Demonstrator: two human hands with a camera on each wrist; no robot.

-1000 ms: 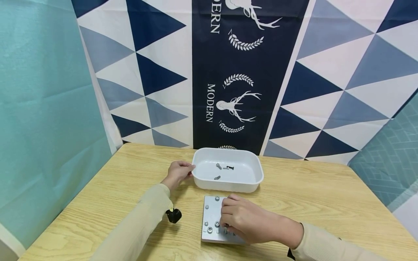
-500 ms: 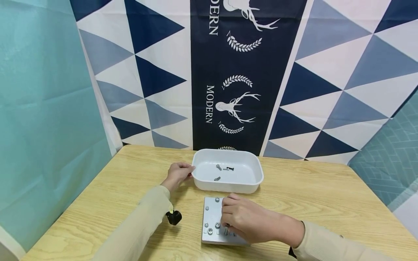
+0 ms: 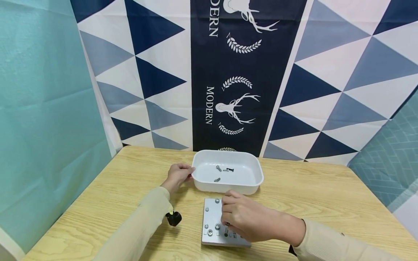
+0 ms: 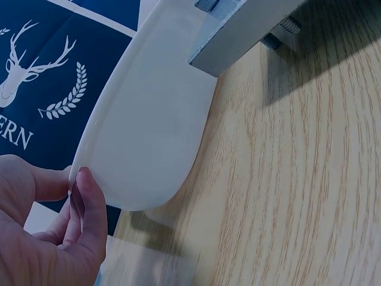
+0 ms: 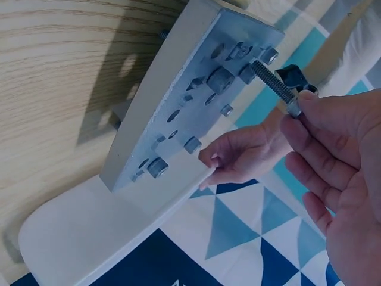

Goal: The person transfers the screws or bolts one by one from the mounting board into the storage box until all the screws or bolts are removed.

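Observation:
My left hand [image 3: 177,177] pinches the left rim of a white plastic tray [image 3: 225,186] between thumb and fingers. In the left wrist view the thumb and fingertips lie on either side of the thin rim. My right hand [image 3: 248,219] is over a silver metal plate [image 3: 213,214] in front of the tray. Between its thumb and index finger it pinches a threaded bolt [image 5: 275,84] by the head, as the right wrist view shows. The bolt's free end points toward the plate's face and overlaps it there. Holes, slots and several seated socket-head bolts [image 5: 220,79] show on the plate.
Several loose bolts [image 3: 218,168] lie in the tray. The wooden table [image 3: 313,195] extends on both sides. A patterned cloth [image 3: 241,72] hangs behind its far edge, and a teal cloth [image 3: 52,108] hangs at the left. A black wrist camera [image 3: 174,218] is below the left sleeve.
My right hand has risen slightly relative to the plate, so more of the plate's face below its fingers shows. The left hand stays on the tray rim. The view has shifted slightly.

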